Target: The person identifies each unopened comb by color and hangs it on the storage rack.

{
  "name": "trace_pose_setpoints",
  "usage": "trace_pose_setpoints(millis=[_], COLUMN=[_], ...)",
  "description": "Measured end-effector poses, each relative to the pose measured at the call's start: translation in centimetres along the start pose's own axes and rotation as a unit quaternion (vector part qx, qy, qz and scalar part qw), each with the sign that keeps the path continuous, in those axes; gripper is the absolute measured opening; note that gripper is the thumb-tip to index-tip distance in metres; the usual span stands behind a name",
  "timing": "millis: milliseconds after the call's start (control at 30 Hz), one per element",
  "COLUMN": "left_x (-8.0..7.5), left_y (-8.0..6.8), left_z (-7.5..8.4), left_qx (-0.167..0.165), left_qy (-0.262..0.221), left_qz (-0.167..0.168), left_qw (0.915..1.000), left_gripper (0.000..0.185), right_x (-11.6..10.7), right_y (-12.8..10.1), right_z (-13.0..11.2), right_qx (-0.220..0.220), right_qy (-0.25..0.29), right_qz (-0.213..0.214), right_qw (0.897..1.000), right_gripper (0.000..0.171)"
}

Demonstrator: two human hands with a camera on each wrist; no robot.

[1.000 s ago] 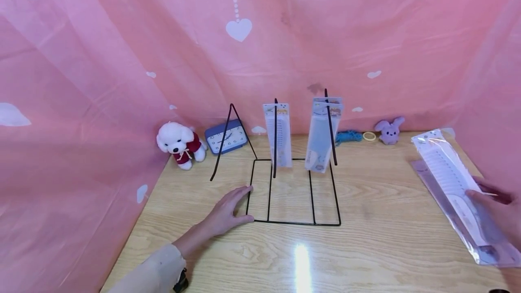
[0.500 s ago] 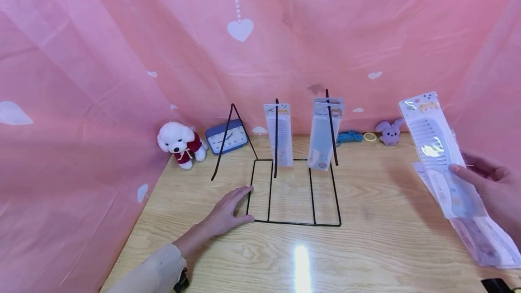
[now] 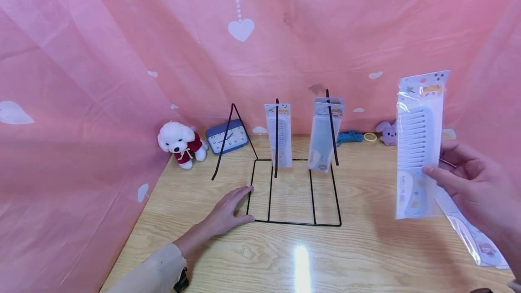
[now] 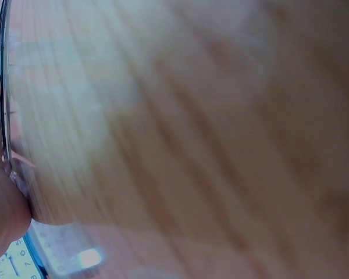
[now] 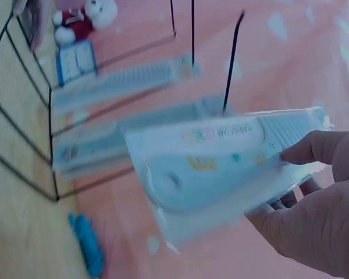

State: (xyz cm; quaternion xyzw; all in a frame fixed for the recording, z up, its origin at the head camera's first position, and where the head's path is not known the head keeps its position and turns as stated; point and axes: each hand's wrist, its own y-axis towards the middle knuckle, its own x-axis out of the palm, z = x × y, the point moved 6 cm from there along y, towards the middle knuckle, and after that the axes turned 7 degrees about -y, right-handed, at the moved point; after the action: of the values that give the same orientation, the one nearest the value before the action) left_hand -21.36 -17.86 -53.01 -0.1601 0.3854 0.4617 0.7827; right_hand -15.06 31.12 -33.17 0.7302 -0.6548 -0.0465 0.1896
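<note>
Clear plastic wraps the packaged comb [image 3: 419, 146] I hold up: a pale, wide-toothed comb on a white card with a small printed header. My right hand [image 3: 472, 189] pinches its edge between thumb and fingers, keeping it upright in the air, well to the right of the black wire rack [image 3: 293, 184] and above the wooden table [image 3: 366, 248]. My left hand [image 3: 228, 211] lies flat with relaxed fingers on the table, touching the rack's left base wire and gripping nothing.
</note>
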Motion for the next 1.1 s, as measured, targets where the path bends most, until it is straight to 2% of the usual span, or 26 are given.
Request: trace_pose_setpoints(millis=[167,300,433,533,667,767,900,967,1100], left_x=[0.0,0.1,0.1,0.0,0.1,0.1,0.0,-0.1,-0.1], left_y=[0.0,0.1,0.0,0.0,0.0,0.0,0.1,0.1,0.2], left_z=[0.0,-0.1,0.0,0.1,0.0,0.0,0.1,0.1,0.0], left_qx=[-0.001,-0.007,-0.004,0.001,-0.003,-0.006,-0.01,-0.012,-0.016], left_qy=[-0.001,0.0,-0.001,-0.002,-0.001,0.002,0.004,0.003,0.003], left_qz=[0.0,-0.005,-0.002,0.002,0.002,0.001,0.0,0.0,-0.002], left_qw=[1.0,1.0,1.0,1.0,1.0,1.0,0.9999,0.9999,0.9999], left_gripper=[0.09,0.09,0.09,0.09,0.09,0.091,0.09,0.09,0.09], right_x=[3.2,5.9,8.6,10.4,12.7,14.4,16.2,16.9,18.0], right_y=[-0.3,-0.5,-1.1,-1.6,-2.2,-2.5,-2.7,-2.6,-2.5], right_z=[-1.5,-2.2,-2.8,-2.8,-2.1,-1.1,0.5,1.3,2.6], right_qx=[-0.011,-0.023,-0.05,-0.079,-0.101,-0.076,0.003,0.034,0.076], right_qy=[-0.114,-0.168,-0.254,-0.273,-0.257,-0.264,-0.267,-0.268,-0.262], right_qz=[-0.034,-0.086,-0.127,-0.156,-0.205,-0.243,-0.286,-0.297,-0.308], right_qw=[0.993,0.982,0.957,0.946,0.939,0.93,0.92,0.916,0.912], right_gripper=[0.052,0.055,0.062,0.068,0.068,0.056,0.038,0.036,0.042])
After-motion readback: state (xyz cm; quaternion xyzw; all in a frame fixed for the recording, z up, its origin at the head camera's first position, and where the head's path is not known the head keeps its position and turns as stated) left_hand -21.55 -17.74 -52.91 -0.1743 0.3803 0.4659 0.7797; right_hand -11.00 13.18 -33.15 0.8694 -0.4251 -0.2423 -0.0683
